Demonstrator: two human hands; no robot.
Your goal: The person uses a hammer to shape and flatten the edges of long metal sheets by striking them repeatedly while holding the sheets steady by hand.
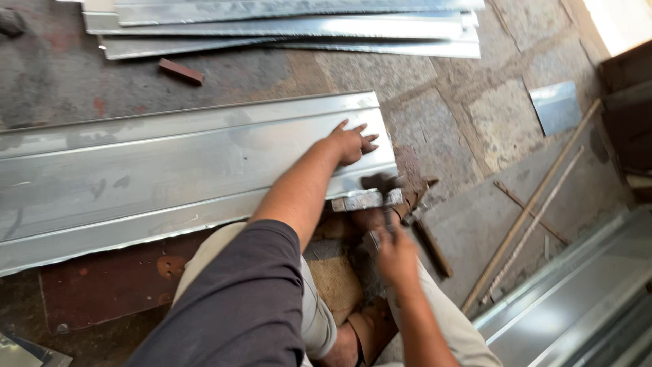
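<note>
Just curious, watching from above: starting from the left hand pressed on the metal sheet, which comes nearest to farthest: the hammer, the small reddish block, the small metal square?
1. Hammer: just right of the left hand.
2. Reddish block: up and left, on the floor.
3. Metal square: far right, by the long rods.

My dark grey short cloth sleeve (238, 299), bare forearms, pale beige trousers (316, 319), no gloves, no watch.

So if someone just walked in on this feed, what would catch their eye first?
The long ribbed silver sheet-metal panel lying across the stone floor, with the left hand pressed flat on its right end. Just below that end, the right hand grips a dark-headed hammer over a small grey metal block. More shiny sheets are stacked at the top.
</note>
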